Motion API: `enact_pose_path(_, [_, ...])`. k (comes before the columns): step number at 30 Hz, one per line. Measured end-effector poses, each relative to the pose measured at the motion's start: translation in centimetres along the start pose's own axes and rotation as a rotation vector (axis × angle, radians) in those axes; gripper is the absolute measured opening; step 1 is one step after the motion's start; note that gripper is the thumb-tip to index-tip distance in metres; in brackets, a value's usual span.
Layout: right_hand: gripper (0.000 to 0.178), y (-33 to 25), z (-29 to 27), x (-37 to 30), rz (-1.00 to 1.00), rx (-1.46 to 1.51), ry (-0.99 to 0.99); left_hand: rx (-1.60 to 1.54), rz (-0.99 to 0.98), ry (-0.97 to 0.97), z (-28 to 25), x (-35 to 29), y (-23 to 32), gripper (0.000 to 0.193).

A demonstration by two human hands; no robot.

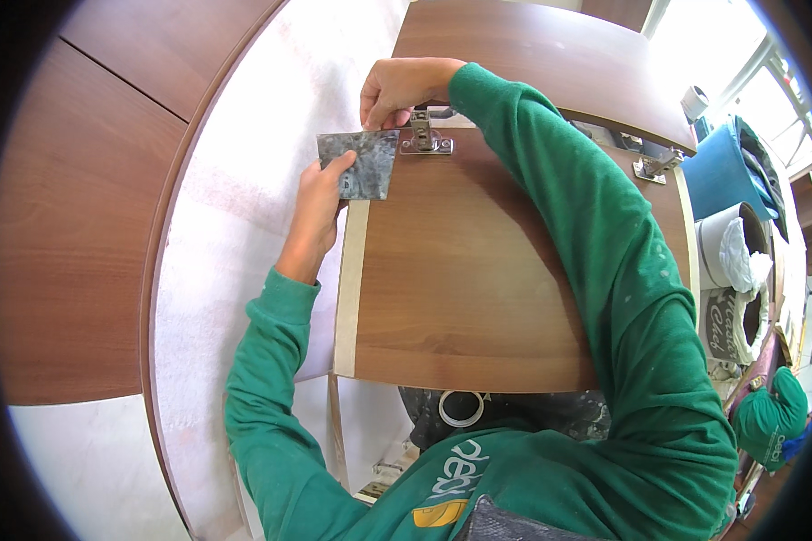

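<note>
My left hand [312,206] grips a square, thin grey plate [370,167] with dark smears, thumb flat on its face. The plate lies over the far left corner of a brown wood-look door panel [469,270]. Pale tape [348,298] runs along the panel's left edge. My right hand [392,93] is bent over the plate's far edge, fingers pinched together; what they hold, if anything, I cannot make out. Right beside those fingers is a metal hinge [424,135] screwed to the panel. A second hinge [657,166] sits near the panel's far right corner.
Another brown panel [532,63] joins beyond the hinges. To the left are a whitish wall strip [216,216] and brown cabinet fronts [72,225]. A white tape roll [461,408] is at my waist. Blue [729,167] and white [733,243] bins stand right, with a person in green [771,419] farther off.
</note>
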State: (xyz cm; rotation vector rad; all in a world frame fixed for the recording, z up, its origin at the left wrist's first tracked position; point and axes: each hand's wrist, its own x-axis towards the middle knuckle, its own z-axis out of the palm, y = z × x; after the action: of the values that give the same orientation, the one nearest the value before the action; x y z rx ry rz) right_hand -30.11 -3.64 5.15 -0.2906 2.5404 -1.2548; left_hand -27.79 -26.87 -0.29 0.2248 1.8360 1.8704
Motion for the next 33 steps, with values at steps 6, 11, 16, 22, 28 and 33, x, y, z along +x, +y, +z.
enact_pose_path(6, [0.018, 0.5, -0.1, 0.2, -0.03, -0.016, -0.008, 0.003, -0.01, 0.001, 0.2, 0.1, 0.0, 0.03])
enact_pose_path(11, [0.02, 0.1, 0.2, -0.1, -0.017, -0.038, 0.019, 0.045, -0.083, -0.079, -0.9, 0.5, 0.4, 0.033])
enact_pose_path(16, [0.02, 0.3, 0.0, 0.1, -0.031, -0.057, 0.018, 0.074, -0.129, -0.134, -1.5, 1.0, 1.2, 0.044])
enact_pose_path(22, [0.021, 0.2, 0.2, 0.0, -0.027, -0.051, 0.016, 0.122, -0.151, -0.071, -0.8, 1.5, 1.1, 0.049])
enact_pose_path(28, [0.022, -0.1, 0.2, -0.1, -0.009, -0.059, 0.017, 0.123, -0.155, -0.061, -0.6, 2.0, 1.4, 0.051])
enact_pose_path(33, [0.025, 0.2, -0.4, -0.2, -0.024, -0.005, -0.013, 0.061, -0.138, -0.057, -0.5, 2.1, 0.9, 0.051])
